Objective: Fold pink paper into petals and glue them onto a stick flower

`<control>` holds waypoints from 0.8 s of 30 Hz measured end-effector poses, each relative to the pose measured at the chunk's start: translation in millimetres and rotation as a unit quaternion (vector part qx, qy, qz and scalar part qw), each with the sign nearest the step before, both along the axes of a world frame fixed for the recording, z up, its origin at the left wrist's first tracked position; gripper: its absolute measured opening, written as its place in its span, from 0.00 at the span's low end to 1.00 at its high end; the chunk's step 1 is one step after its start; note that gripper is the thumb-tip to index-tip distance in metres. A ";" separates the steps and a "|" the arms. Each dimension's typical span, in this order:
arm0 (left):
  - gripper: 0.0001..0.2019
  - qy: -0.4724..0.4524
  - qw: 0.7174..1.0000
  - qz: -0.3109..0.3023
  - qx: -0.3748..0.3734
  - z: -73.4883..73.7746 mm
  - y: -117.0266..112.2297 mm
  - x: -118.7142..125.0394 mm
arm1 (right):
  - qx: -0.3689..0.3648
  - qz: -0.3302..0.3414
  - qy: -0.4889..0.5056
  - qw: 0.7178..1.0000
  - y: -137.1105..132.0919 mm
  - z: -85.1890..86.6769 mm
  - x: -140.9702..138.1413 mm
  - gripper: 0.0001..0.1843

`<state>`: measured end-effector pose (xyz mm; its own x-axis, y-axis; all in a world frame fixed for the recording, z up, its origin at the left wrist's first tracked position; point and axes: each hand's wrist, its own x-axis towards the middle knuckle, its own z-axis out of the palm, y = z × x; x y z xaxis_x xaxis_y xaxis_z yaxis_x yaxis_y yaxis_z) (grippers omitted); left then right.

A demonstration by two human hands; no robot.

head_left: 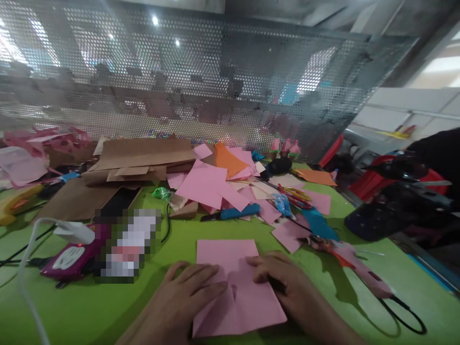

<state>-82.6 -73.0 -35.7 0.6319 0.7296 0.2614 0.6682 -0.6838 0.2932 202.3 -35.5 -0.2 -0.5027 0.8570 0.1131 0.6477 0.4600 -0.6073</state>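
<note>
A sheet of pink paper (241,282) is laid on the green table (89,306), right in front of the person, between the two hands. A crease is seen in its lower half, and a small dark dent is seen near its middle. The paper's left side is pressed by the left hand (194,290), which is laid flat with its fingers spread and nothing gripped. The paper's right edge is touched by the bent fingers of the right hand (282,278); whether it is pinched there cannot be told, as the thumb is mostly hidden.

To the right of the right hand, a pink glue gun (373,280) is laid on its side. Past the paper, a blue cutter (240,211) is set down in front of a messy heap of pink scraps (204,184). An orange piece (230,163) is mixed in with them, and scissors (298,194) are left at the heap's right side. Brown cardboard (143,153) is stacked to the left. Nearer, a white plug (75,232) is pushed into a purple power strip (63,262). At the back, the view is crossed by a metal screen (197,72) full of little holes.
</note>
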 end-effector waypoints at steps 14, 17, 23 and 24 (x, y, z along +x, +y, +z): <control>0.08 -0.239 0.906 0.321 -0.137 4.6 1.5 29.9 | -0.030 -0.114 -0.024 0.993 14.3 -1.7 -10.4 0.21; 0.15 -0.232 0.896 0.371 -0.079 -1.5 4.2 36.6 | -0.018 -0.135 -0.043 0.990 15.0 -8.7 -11.3 0.22; 0.28 -0.125 0.917 0.378 0.020 -9.4 3.5 38.2 | -0.033 -0.157 -0.005 0.987 10.8 -13.3 -11.3 0.07; 0.27 -0.116 0.919 0.375 0.029 -10.1 3.4 37.5 | -0.028 -0.158 0.003 0.987 10.2 -13.1 -11.2 0.13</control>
<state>-45.1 -69.6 -45.7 -0.1213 0.9179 0.3779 0.8822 -0.0748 0.4649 191.1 -25.4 -13.4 -0.2095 0.9758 0.0628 0.7498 0.2015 -0.6302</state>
